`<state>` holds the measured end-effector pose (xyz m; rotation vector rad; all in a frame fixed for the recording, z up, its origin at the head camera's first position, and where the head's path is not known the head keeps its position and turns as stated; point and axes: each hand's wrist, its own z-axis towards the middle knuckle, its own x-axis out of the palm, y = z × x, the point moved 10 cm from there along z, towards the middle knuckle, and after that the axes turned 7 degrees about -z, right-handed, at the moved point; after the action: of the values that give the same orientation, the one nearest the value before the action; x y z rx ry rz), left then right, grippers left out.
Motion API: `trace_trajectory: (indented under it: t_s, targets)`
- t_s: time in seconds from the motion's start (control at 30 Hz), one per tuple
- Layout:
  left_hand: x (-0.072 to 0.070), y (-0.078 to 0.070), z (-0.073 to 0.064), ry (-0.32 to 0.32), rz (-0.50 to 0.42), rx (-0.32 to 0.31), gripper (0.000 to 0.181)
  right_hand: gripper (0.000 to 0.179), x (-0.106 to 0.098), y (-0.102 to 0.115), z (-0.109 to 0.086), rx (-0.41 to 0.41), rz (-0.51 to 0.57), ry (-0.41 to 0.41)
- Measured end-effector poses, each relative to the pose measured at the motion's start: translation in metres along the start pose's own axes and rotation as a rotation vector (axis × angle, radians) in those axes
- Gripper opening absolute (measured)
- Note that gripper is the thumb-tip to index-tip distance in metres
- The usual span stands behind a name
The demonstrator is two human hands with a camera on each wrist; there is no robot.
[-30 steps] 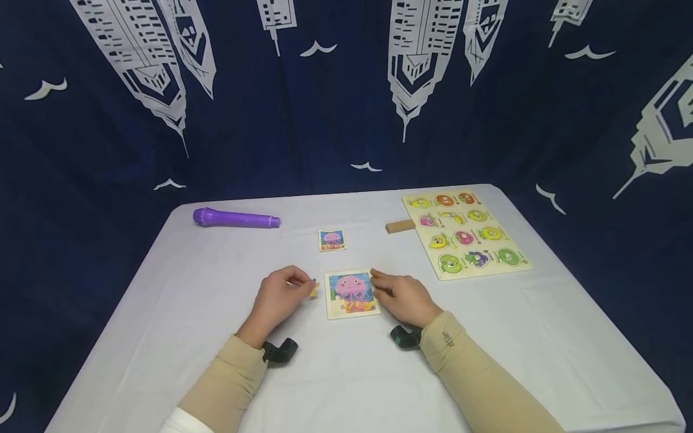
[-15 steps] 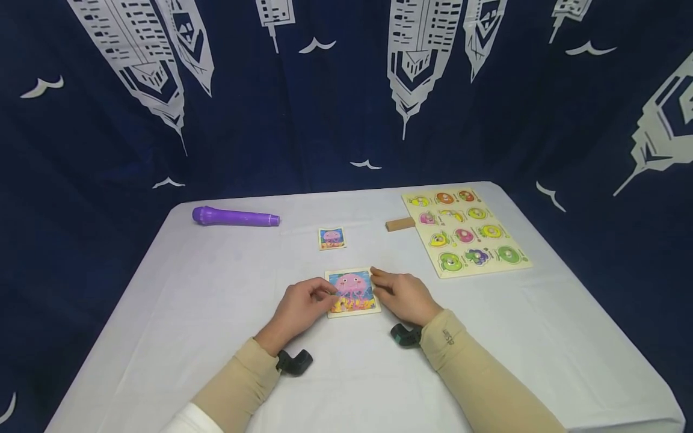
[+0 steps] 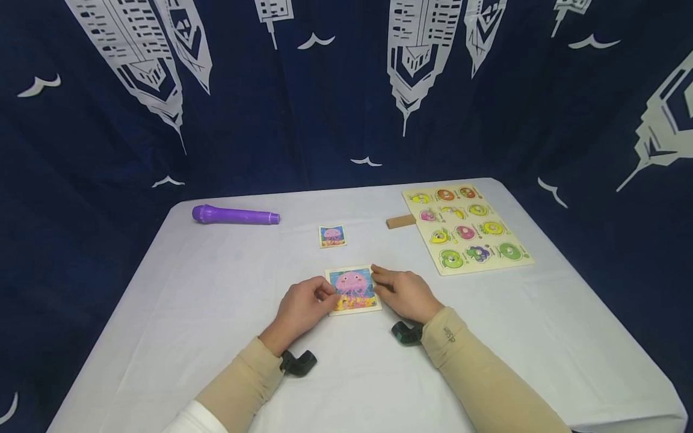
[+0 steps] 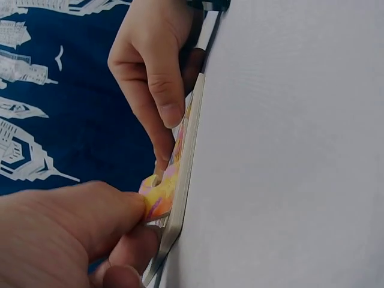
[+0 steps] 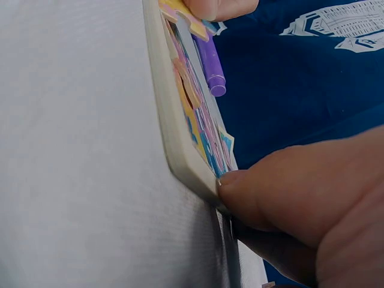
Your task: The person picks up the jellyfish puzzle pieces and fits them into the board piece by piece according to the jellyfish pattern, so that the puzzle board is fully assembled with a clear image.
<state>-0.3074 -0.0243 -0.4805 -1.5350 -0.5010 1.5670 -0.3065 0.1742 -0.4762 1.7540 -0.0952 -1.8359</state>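
A square jigsaw puzzle (image 3: 354, 282) with a pink jellyfish picture lies on the white table. At its lower left corner, my left hand (image 3: 303, 307) pinches a yellow-and-pink puzzle piece (image 4: 161, 195) between thumb and finger. In the left wrist view this piece tilts up from the board, its edge above the frame (image 4: 191, 150). My right hand (image 3: 408, 296) grips the puzzle's right edge; the right wrist view has its thumb (image 5: 252, 192) on the frame's corner. The fingers beneath are partly hidden.
Behind the puzzle lies a small jellyfish picture card (image 3: 332, 236). A purple toy microphone (image 3: 235, 215) rests at the back left. To the right are a fruit puzzle board (image 3: 471, 231) and a brown wooden block (image 3: 400, 222). A dark blue curtain (image 3: 303, 120) hangs behind.
My left hand has moved right with the puzzle piece, from beside the puzzle to over its lower left corner. The right hand has stayed at the right edge.
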Motion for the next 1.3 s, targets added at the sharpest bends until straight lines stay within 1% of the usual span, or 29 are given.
trace_trajectory:
  t_s: [0.27, 0.53, 0.73, 0.87, 1.1, 1.2, 1.3]
  targets:
    - [0.0028, 0.0018, 0.0012, 0.005, 0.073, -0.002, 0.014, 0.04, 0.0003, -0.0008, -0.0002, 0.008, -0.007, 0.008]
    - [0.0034, -0.0004, 0.0024, 0.018, 0.089, 0.002, 0.011, 0.041, 0.0004, -0.0026, -0.0001, 0.016, 0.002, 0.009]
    - [0.0054, -0.0005, 0.0012, 0.037, 0.112, -0.011, 0.018, 0.054, 0.0034, -0.0067, 0.0007, 0.054, 0.016, 0.019]
    - [0.0056, 0.0, 0.0019, 0.036, 0.109, -0.014, 0.017, 0.06, 0.0034, -0.006, 0.0009, 0.05, 0.021, 0.018]
    - [0.0056, -0.0012, 0.0026, 0.038, 0.11, -0.012, 0.015, 0.059, 0.0012, -0.0035, 0.0004, 0.043, 0.004, 0.005]
    - [0.0064, -0.001, 0.0026, 0.044, 0.112, -0.015, 0.014, 0.061, 0.0016, -0.0027, 0.0007, 0.056, 0.003, 0.008]
    - [0.0068, -0.0037, 0.0025, 0.042, 0.121, 0.01, 0.014, 0.063, 0.002, -0.0018, 0.0008, 0.074, 0.01, 0.014]
